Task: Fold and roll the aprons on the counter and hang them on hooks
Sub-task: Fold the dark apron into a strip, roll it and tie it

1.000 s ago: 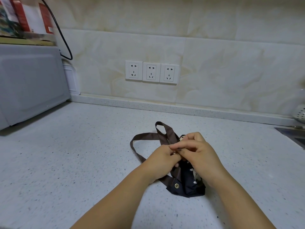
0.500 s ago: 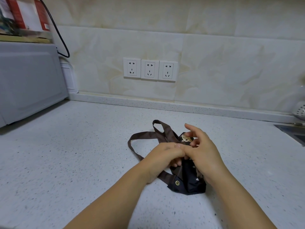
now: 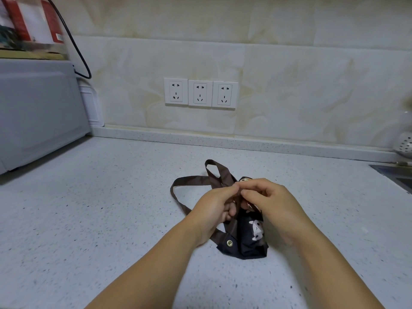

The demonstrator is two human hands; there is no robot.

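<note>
Apron (image 3: 245, 247) is a small dark roll mid-tabletop (image 3: 111, 208), well off the back edge. Its brown strap (image 3: 194, 180) loops out to the left and back. Left hand (image 3: 214, 208) and right hand (image 3: 274, 204) meet fingertip to fingertip right over the roll, both pinching the strap.

My read: the fabric is thin, light, soft and a bit slick, so the roll will spring open if released. I'd grip it across the strap wrap and carry it by the loop. The grommet (image 3: 229, 242) is the only stiff part.
</note>
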